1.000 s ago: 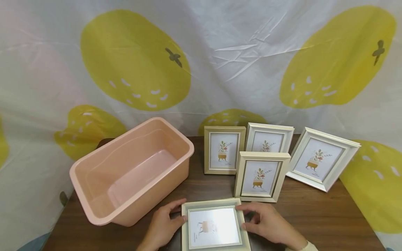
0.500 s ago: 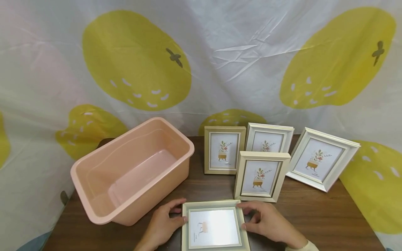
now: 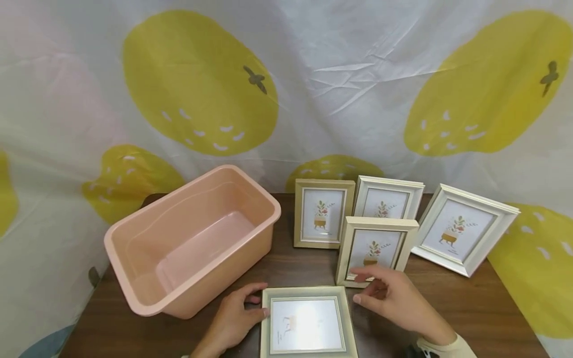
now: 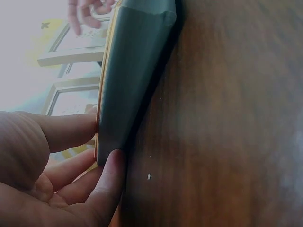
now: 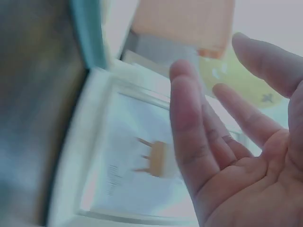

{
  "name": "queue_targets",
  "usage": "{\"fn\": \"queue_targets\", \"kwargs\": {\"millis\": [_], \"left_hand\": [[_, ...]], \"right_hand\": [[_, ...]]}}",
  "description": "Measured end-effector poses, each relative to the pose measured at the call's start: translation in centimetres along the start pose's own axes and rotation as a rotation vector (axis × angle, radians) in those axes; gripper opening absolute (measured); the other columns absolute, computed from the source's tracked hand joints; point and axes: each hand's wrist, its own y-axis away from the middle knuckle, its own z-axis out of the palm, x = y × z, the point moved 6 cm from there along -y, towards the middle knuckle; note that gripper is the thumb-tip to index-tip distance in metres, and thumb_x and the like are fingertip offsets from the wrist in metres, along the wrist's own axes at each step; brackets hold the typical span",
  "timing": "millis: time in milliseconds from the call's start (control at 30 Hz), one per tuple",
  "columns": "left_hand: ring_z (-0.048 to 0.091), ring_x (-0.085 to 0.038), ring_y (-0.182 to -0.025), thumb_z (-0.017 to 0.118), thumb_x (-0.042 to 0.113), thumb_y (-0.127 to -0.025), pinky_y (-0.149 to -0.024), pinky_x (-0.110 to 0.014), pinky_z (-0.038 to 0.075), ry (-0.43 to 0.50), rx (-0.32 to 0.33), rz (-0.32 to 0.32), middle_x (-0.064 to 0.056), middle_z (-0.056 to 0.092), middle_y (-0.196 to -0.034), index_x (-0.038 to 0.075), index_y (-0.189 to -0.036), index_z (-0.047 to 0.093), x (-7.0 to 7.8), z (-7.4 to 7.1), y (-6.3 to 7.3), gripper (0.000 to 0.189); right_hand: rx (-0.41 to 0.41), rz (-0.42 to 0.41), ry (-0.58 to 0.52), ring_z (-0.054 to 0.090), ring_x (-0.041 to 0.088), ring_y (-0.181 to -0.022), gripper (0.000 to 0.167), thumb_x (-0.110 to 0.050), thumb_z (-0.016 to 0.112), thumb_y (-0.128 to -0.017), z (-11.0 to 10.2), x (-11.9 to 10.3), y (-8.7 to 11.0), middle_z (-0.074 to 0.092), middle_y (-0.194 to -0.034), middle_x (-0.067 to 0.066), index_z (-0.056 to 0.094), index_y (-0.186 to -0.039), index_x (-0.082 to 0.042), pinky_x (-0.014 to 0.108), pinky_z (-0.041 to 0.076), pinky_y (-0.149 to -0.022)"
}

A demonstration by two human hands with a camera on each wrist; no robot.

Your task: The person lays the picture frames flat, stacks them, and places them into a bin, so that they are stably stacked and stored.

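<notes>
Steadying the flat frame (image 3: 309, 323) toward the surface's (image 3: 474, 303) near edge, apparently, left hand (image 3: 237, 315) is pinching it; right hand (image 3: 396, 298), empty, is hovering, next needing clearance from the front standing frame (image 3: 376, 243).

On the table (image 3: 474, 303) — tub (image 3: 233, 267) left, four standing frames (image 3: 380, 223) right, one flat frame (image 3: 309, 323) before them.

A dark brown wood-grain tabletop (image 3: 483, 313) across the lower part of the head view.
A pink plastic tub (image 3: 235, 266) stands at an angle left of centre; a flat cream picture frame (image 3: 304, 323) lies face up at bottom centre. Right of centre stand a tan picture frame (image 3: 324, 214), a white picture frame (image 3: 385, 201), a pale wood picture frame (image 3: 375, 237) partly covering it, and, farther right, a silvery-white picture frame (image 3: 463, 231). The left wrist view shows a white speck (image 4: 149, 177) on the wood.
</notes>
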Motion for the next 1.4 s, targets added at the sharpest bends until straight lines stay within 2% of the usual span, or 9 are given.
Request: {"fn": "queue_targets", "kwargs": {"millis": [133,467,600,700,900,1000,1167,1300,1400], "left_hand": [[0.067,-0.024,-0.112,0.086,0.026,-0.087,-0.088,-0.045,0.055,-0.009,0.000,0.000,-0.006,0.075,-0.118,0.025,-0.138,0.069,0.1,0.0,-0.1,0.054],[0.067,-0.021,-0.113,0.087,0.023,-0.087,-0.090,-0.043,0.054,0.005,0.012,-0.015,-0.004,0.074,-0.122,0.025,-0.136,0.070,0.0,-0.1,0.0,0.052],[0.067,-0.019,-0.113,0.087,0.023,-0.087,-0.091,-0.044,0.054,0.006,0.031,-0.025,-0.003,0.073,-0.124,0.028,-0.135,0.070,0.0,-0.4,0.1,0.052],[0.067,-0.020,-0.113,0.087,0.022,-0.087,-0.090,-0.044,0.055,0.004,0.035,-0.011,-0.003,0.073,-0.127,0.027,-0.135,0.070,0.3,-0.4,0.0,0.051],[0.068,-0.021,-0.112,0.087,0.022,-0.086,-0.089,-0.044,0.055,-0.001,0.010,0.015,-0.005,0.073,-0.125,0.023,-0.134,0.070,0.7,0.0,0.0,0.051],[0.068,-0.022,-0.112,0.087,0.022,-0.086,-0.089,-0.044,0.055,-0.003,0.007,0.024,-0.006,0.073,-0.123,0.022,-0.135,0.070,0.7,0.0,0.0,0.051],[0.068,-0.023,-0.111,0.087,0.024,-0.087,-0.088,-0.044,0.055,-0.009,-0.016,0.037,-0.007,0.074,-0.122,0.021,-0.135,0.069,0.6,0.2,-0.2,0.052],[0.068,-0.021,-0.109,0.088,0.025,-0.086,-0.088,-0.044,0.055,-0.021,-0.020,0.044,-0.006,0.074,-0.120,0.021,-0.134,0.070,0.5,0.2,-0.2,0.052],[0.068,-0.021,-0.109,0.088,0.025,-0.086,-0.089,-0.045,0.055,-0.021,-0.021,0.050,-0.005,0.074,-0.121,0.022,-0.135,0.069,0.4,0.0,-0.2,0.052]], "right_hand": [[0.075,-0.017,0.061,0.073,0.004,-0.079,0.044,-0.006,0.088,-0.085,-2.0,-1.0,-0.9,0.077,-0.112,0.011,0.072,-0.126,-0.009,0.026,0.062,-0.066],[0.241,-0.099,0.132,0.073,0.004,-0.079,0.039,0.008,0.083,-0.084,-8.4,-4.8,-2.9,0.076,-0.101,-0.006,0.074,-0.119,-0.004,0.017,0.060,-0.067],[0.319,-0.161,0.175,0.072,0.001,-0.081,0.038,0.011,0.082,-0.083,-10.9,-6.2,-4.3,0.077,-0.098,-0.002,0.077,-0.117,-0.006,0.013,0.058,-0.070],[0.342,-0.192,0.219,0.071,-0.001,-0.082,0.040,0.011,0.082,-0.082,-12.2,-6.6,-5.2,0.078,-0.099,-0.003,0.078,-0.116,-0.010,0.011,0.057,-0.073],[0.219,-0.129,0.271,0.071,-0.002,-0.092,0.039,0.001,0.085,-0.085,-13.2,-5.3,-6.8,0.076,-0.110,-0.016,0.078,-0.117,-0.021,0.013,0.057,-0.080],[0.141,-0.120,0.284,0.070,-0.002,-0.101,0.042,-0.003,0.085,-0.087,-13.1,-4.3,-7.8,0.077,-0.113,-0.012,0.077,-0.120,-0.027,0.013,0.055,-0.084],[0.036,-0.162,0.276,0.067,-0.002,-0.107,0.040,-0.001,0.086,-0.085,-12.9,-2.7,-8.3,0.077,-0.116,-0.006,0.077,-0.118,-0.021,0.015,0.055,-0.090],[-0.056,-0.184,0.246,0.067,-0.002,-0.108,0.039,-0.001,0.086,-0.085,-12.4,-1.9,-8.4,0.076,-0.117,-0.001,0.077,-0.117,-0.021,0.019,0.057,-0.089],[-0.115,-0.199,0.198,0.067,0.000,-0.110,0.040,-0.001,0.086,-0.086,-11.9,-1.5,-8.5,0.076,-0.118,-0.005,0.077,-0.118,-0.023,0.017,0.055,-0.093]]}}
